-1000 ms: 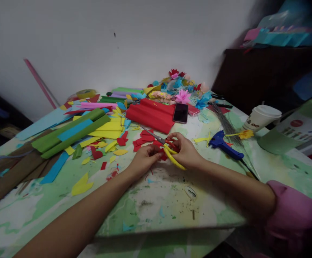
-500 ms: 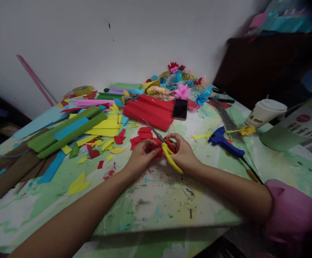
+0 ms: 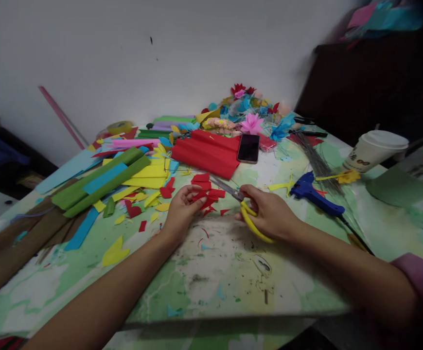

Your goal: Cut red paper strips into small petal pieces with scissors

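My right hand (image 3: 266, 211) grips a pair of scissors (image 3: 250, 218) with yellow handles, their blades pointing up and to the left. Over at the near side of the small cut red paper pieces (image 3: 201, 181), my left hand (image 3: 182, 209) pinches a bit of red paper (image 3: 198, 196) between thumb and fingers. Its exact shape is partly hidden by the fingers. Tiny red scraps (image 3: 208, 211) lie on the table between the two hands. Beyond them rests a large folded sheet of red crepe paper (image 3: 206, 153).
A phone (image 3: 248, 148) lies beside the red sheet. To the right are a blue glue gun (image 3: 315, 195), thin wires (image 3: 317, 165) and a lidded paper cup (image 3: 375, 150). Green crepe rolls (image 3: 102, 182) and yellow paper (image 3: 148, 174) cover the left. Paper flowers (image 3: 251, 107) pile up behind.
My right hand has drawn the scissors away to the right, so the hands are now apart. My left hand has shifted slightly left, and the red paper is no longer by the blades.
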Demonstrator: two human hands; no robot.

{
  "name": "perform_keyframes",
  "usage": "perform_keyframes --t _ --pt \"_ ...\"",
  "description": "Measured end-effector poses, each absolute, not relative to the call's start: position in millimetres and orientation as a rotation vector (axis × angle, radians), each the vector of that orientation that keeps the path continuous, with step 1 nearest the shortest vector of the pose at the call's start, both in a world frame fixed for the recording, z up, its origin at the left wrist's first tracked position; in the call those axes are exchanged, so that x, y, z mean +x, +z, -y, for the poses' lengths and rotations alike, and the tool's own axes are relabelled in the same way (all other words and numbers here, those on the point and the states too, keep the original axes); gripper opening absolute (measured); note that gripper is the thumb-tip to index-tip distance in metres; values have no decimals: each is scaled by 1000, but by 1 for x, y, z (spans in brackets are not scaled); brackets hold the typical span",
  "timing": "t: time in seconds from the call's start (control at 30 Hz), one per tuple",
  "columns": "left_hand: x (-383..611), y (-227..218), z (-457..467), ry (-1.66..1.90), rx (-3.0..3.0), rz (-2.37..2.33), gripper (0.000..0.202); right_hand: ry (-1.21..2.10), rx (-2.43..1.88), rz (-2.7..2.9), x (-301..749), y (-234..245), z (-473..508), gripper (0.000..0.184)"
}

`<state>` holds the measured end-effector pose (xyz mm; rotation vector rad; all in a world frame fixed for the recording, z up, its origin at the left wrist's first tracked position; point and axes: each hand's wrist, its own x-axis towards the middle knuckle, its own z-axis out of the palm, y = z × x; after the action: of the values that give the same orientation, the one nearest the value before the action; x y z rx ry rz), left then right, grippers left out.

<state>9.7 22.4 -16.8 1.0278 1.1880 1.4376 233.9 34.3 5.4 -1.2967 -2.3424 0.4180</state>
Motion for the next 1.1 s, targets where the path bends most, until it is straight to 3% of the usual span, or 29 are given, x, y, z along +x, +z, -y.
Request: perform_keyframes --t 0.27,1.1 --pt "10 -16 -20 1498 1069 -1202 41 170 -1370 2514 224 -1 -26 69" --pt "14 -15 -18 1539 1050 -1149 45 134 -1295 2609 225 0 -27 58"
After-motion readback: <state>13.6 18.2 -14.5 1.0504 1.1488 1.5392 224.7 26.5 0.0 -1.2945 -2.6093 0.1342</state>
